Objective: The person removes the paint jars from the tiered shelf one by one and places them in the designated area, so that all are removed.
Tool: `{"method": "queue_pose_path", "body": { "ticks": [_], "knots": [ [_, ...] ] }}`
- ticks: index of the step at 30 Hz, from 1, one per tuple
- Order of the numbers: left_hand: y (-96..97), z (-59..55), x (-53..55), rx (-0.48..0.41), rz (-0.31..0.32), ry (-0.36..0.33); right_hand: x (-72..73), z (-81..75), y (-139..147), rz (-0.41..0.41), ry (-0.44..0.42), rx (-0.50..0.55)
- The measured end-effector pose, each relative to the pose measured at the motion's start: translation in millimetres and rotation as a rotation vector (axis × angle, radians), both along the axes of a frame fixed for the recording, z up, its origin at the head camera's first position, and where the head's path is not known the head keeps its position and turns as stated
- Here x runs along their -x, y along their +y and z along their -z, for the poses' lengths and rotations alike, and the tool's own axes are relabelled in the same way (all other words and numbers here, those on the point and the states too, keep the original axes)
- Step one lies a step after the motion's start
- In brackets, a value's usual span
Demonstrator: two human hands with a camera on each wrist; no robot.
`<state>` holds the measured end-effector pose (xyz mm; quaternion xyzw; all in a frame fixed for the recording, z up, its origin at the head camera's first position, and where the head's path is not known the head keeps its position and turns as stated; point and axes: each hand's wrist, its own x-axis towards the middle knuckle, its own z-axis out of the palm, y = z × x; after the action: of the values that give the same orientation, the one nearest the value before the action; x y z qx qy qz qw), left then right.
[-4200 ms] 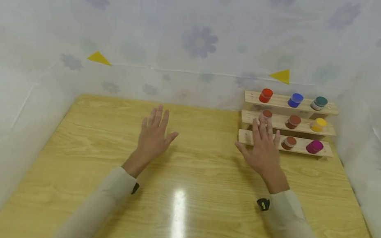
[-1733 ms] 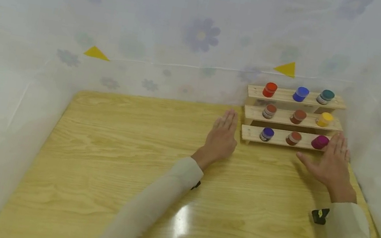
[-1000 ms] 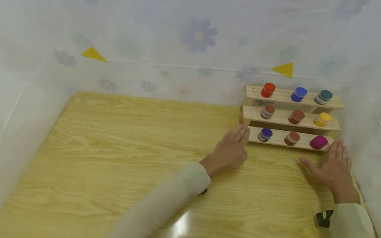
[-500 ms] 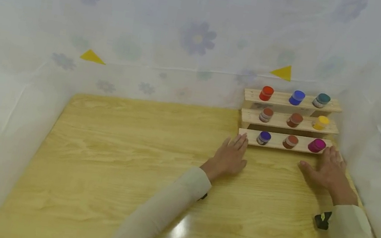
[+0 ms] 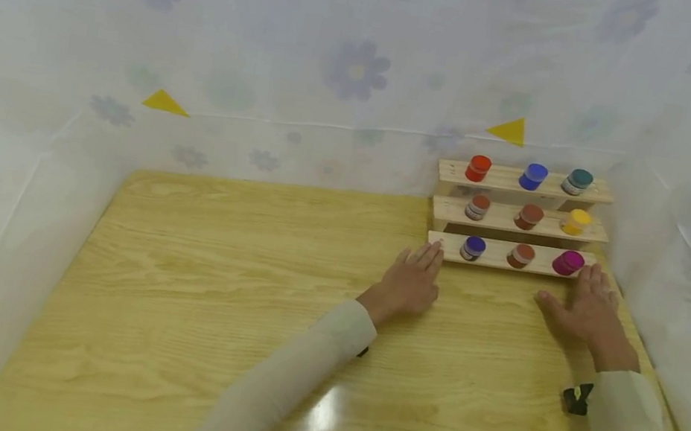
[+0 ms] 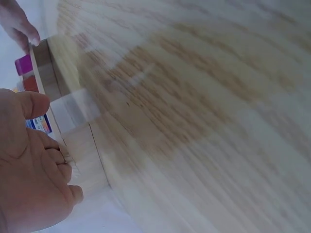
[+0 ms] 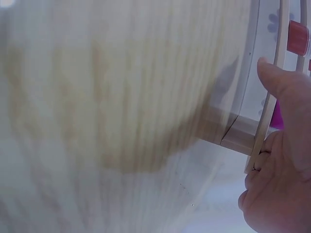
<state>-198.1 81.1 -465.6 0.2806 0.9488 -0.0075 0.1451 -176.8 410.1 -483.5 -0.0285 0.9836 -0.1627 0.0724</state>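
A three-tier wooden rack (image 5: 503, 217) stands against the back wall, three small paint jars on each step. At the left end of its lowest step are the fingertips of my left hand (image 5: 409, 286), close to a violet jar (image 5: 473, 248). My right hand (image 5: 594, 315) has its fingers at the step's right end, beside a magenta jar (image 5: 568, 263), thumb spread toward the front. A brown-lidded jar (image 5: 521, 256) sits between those two jars. In the right wrist view, the fingers meet the end of the board (image 7: 265, 119); in the left wrist view, fingers overlap the board's end.
Upper steps carry red (image 5: 478, 169), blue (image 5: 533, 177), teal (image 5: 577, 182), yellow (image 5: 576, 222) and two brown-lidded jars. The wood-grain table (image 5: 206, 284) extends to the left. Flowered sheeting (image 5: 317, 53) with yellow triangles encloses the back and sides.
Both hands were held apart over the table; the left has moved right to the rack's left end, the right has moved to its right end. Over the last second they stay almost still there.
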Motion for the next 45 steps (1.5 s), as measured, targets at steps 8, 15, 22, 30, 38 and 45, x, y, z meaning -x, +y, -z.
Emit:
{"method": "queue_pose_path", "body": {
  "ticks": [8, 15, 22, 30, 38, 45],
  "knots": [
    [4.3, 3.6, 3.3, -0.048, -0.010, 0.004, 1.3, -4.1, 4.4, -0.005, -0.036, -0.013],
    [6.4, 3.9, 4.9, -0.090, -0.001, -0.024, -1.5, -8.7, 6.7, -0.011, -0.052, -0.003],
    [10.1, 7.3, 6.5, -0.095, -0.004, -0.036, -2.9, -4.4, 10.9, -0.022, -0.028, -0.037],
    [5.3, 7.6, 6.8, -0.082, 0.023, -0.043, -4.9, -5.6, 8.4, -0.037, -0.004, -0.059],
    [0.2, 6.5, 5.0, -0.100, 0.026, -0.033, -4.6, -2.7, 7.2, -0.041, 0.021, -0.084],
    [-3.4, 11.8, 6.6, -0.147, 0.019, -0.045, -4.5, -3.7, 6.3, -0.051, 0.027, -0.094]
  ]
}}
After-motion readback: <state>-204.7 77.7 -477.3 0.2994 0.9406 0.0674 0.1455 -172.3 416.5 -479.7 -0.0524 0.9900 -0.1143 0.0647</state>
